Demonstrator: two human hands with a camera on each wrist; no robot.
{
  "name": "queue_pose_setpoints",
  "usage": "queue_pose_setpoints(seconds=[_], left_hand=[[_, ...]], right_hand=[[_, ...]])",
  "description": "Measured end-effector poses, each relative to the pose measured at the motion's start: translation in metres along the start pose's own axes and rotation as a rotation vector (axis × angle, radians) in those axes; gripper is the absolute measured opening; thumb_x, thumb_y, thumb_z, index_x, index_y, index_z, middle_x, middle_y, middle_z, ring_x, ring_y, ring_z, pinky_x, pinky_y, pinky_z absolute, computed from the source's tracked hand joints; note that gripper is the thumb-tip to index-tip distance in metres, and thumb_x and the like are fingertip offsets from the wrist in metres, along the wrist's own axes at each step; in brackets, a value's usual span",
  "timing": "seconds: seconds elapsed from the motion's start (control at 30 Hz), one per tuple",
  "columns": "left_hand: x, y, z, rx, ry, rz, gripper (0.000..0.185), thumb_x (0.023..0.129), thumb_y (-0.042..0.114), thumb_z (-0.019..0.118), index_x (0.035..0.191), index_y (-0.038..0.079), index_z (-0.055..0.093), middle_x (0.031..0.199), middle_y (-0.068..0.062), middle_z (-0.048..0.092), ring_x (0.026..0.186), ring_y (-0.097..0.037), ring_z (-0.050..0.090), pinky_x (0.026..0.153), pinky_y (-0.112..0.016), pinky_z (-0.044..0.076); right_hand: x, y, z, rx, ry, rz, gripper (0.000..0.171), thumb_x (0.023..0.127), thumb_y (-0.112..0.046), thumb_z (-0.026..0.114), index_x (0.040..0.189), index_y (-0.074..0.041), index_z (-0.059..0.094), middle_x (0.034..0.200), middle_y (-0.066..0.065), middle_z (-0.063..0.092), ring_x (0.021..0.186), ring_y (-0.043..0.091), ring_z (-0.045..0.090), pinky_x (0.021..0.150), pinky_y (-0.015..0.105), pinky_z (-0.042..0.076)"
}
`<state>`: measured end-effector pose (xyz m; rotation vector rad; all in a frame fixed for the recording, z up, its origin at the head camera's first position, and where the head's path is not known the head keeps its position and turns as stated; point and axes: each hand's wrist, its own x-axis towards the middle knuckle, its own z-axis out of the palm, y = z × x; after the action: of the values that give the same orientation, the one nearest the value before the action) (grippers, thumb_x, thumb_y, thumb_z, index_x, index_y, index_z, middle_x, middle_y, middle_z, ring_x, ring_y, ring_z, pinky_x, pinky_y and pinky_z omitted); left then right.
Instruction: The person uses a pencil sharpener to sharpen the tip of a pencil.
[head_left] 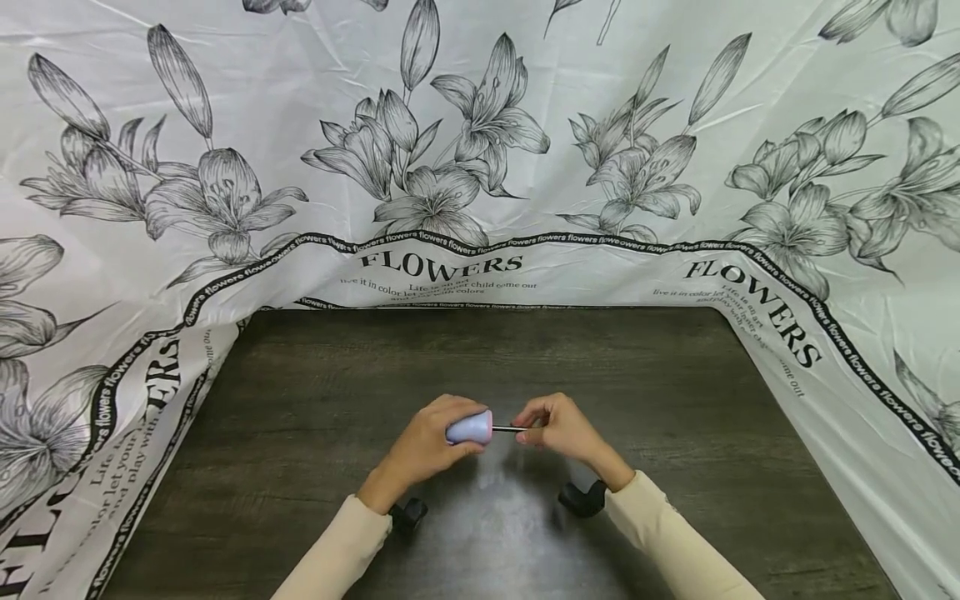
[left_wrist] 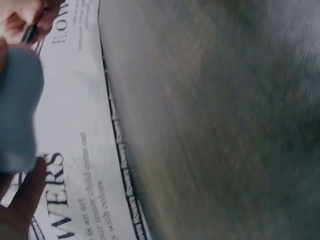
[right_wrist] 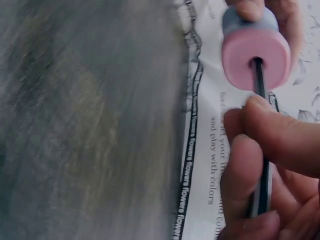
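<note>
Above the middle of the dark wooden table [head_left: 315,367], my left hand [head_left: 438,435] grips a small rounded sharpener [head_left: 470,427] with a pale blue body and a pink end. A thin dark pencil [head_left: 512,429] is pinched in my right hand [head_left: 543,431], and its tip sits in the hole of the pink end. The right wrist view shows the pink face [right_wrist: 256,55] close up, with the pencil [right_wrist: 260,85] entering its centre and my right fingers [right_wrist: 272,145] curled round the shaft. In the left wrist view the blue body [left_wrist: 17,110] is blurred at the left edge.
A white sheet [head_left: 480,167] printed with grey lilies and the word FLOWERS drapes behind and along both sides of the table. Black wrist mounts [head_left: 581,498] sit under my cream sleeves. Bare tabletop lies around my hands.
</note>
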<state>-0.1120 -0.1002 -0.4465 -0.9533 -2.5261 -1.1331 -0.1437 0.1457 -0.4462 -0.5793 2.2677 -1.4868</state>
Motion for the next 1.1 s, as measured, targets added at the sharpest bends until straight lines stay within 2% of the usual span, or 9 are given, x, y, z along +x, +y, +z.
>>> queue_pose_setpoints(seconds=[0.1,0.17,0.3,0.37,0.43,0.63,0.8,0.9,1.1], left_hand=[[0.001,-0.001,-0.004,0.016,-0.054,-0.034,0.054,0.072,0.014,0.084,0.122,0.009,0.063,0.115,-0.006,0.065,0.102,-0.021,0.062,0.08,-0.036,0.053],[0.003,-0.002,-0.007,-0.017,-0.098,-0.084,0.054,0.075,0.015,0.082,0.124,0.007,0.062,0.115,-0.007,0.064,0.097,-0.02,0.063,0.076,-0.033,0.054],[0.007,-0.003,-0.015,-0.201,-0.182,-0.29,0.049,0.082,0.024,0.076,0.126,0.007,0.061,0.109,-0.011,0.066,0.082,-0.017,0.061,0.065,-0.027,0.051],[0.007,-0.006,-0.018,-0.305,-0.232,-0.388,0.048,0.084,0.028,0.074,0.125,0.005,0.062,0.104,-0.012,0.066,0.078,-0.015,0.058,0.063,-0.027,0.05],[0.006,-0.009,-0.02,-0.387,-0.283,-0.443,0.048,0.086,0.028,0.072,0.125,0.003,0.061,0.099,-0.013,0.065,0.077,-0.015,0.057,0.063,-0.028,0.05],[0.005,-0.016,-0.025,-0.614,-0.337,-0.507,0.046,0.094,0.027,0.062,0.122,-0.01,0.059,0.095,-0.013,0.065,0.077,-0.014,0.059,0.069,-0.03,0.052],[0.007,-0.014,-0.031,-0.858,-0.355,-0.613,0.051,0.098,0.03,0.055,0.117,-0.017,0.057,0.089,-0.005,0.063,0.076,-0.015,0.063,0.068,-0.028,0.053],[0.008,-0.013,-0.034,-0.954,-0.365,-0.647,0.048,0.099,0.03,0.051,0.112,-0.016,0.059,0.086,-0.004,0.062,0.072,-0.013,0.064,0.064,-0.024,0.051],[0.008,-0.012,-0.034,-1.058,-0.403,-0.628,0.034,0.1,0.027,0.049,0.103,-0.003,0.065,0.085,-0.004,0.064,0.068,-0.011,0.064,0.058,-0.021,0.05]], right_hand=[[-0.002,0.0,0.003,-0.06,0.062,-0.046,0.012,0.081,-0.002,0.073,0.093,0.001,0.073,0.083,0.012,0.071,0.062,0.038,0.064,0.054,0.04,0.054],[-0.003,-0.001,0.005,-0.139,0.116,-0.105,0.012,0.081,-0.002,0.073,0.093,-0.004,0.074,0.084,0.01,0.072,0.063,0.03,0.066,0.053,0.031,0.053],[-0.005,-0.004,0.01,-0.391,0.248,-0.323,0.016,0.079,-0.006,0.076,0.093,-0.011,0.075,0.087,0.002,0.074,0.063,0.009,0.063,0.052,0.022,0.048],[-0.007,-0.004,0.013,-0.493,0.3,-0.44,0.017,0.077,-0.006,0.077,0.093,-0.012,0.075,0.088,-0.001,0.073,0.065,0.006,0.063,0.053,0.022,0.048],[-0.009,-0.002,0.015,-0.559,0.339,-0.536,0.018,0.076,-0.006,0.078,0.092,-0.013,0.075,0.088,-0.002,0.073,0.07,0.005,0.065,0.056,0.023,0.05],[-0.006,0.002,0.019,-0.749,0.457,-0.785,0.024,0.072,-0.006,0.08,0.094,-0.013,0.074,0.087,-0.003,0.073,0.073,0.009,0.067,0.059,0.021,0.047],[-0.002,0.003,0.019,-0.888,0.549,-0.964,0.011,0.088,-0.013,0.067,0.097,-0.011,0.073,0.088,-0.002,0.071,0.074,0.01,0.066,0.054,0.021,0.041],[0.0,0.002,0.02,-0.928,0.622,-1.067,0.018,0.096,-0.017,0.058,0.096,-0.009,0.074,0.087,-0.001,0.071,0.073,0.011,0.066,0.057,0.023,0.044],[0.001,-0.006,0.017,-1.032,0.789,-1.237,0.019,0.093,-0.02,0.062,0.091,-0.011,0.078,0.082,-0.002,0.074,0.067,0.01,0.066,0.06,0.025,0.046]])
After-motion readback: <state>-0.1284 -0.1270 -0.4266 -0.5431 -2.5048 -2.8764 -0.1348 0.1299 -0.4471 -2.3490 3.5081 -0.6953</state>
